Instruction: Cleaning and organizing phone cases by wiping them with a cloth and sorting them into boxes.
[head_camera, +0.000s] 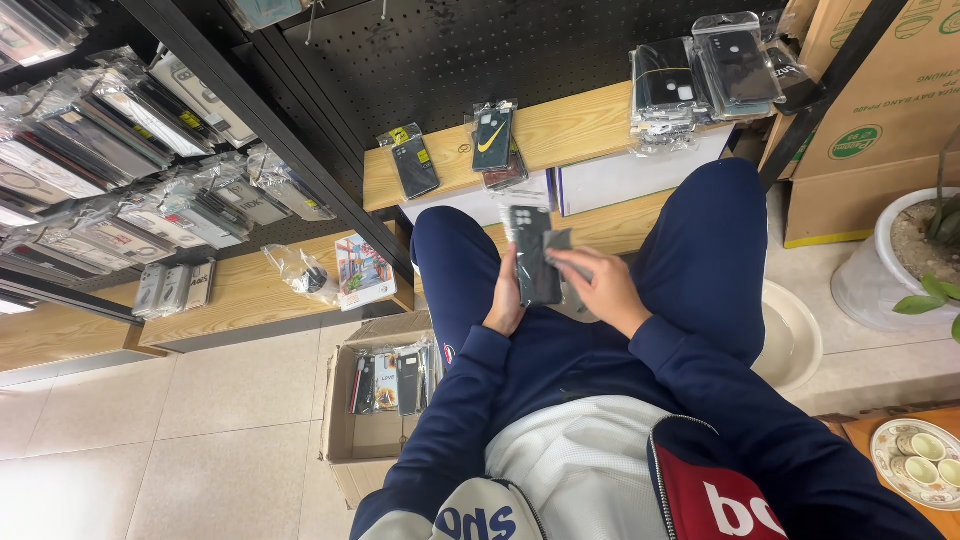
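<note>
Left hand (505, 300): your fingers are curled shut around the dark phone case (535, 257), gripping its lower left edge.
Right hand (598, 285): your fingers pinch a small grey sleeve (557, 240) against the case's right side.
Case axis: it stands lengthwise, pointing away from you, between both hands over your lap.
Nearer hand: both touch it.
Surroundings: wooden shelf (580, 125) ahead; cardboard box (372, 425) on your left.

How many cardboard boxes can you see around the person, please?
3: an open box on the floor at the left holding packaged cases, and two closed boxes, one above the other, at the upper right beside the shelf. Others may be out of view.
</note>
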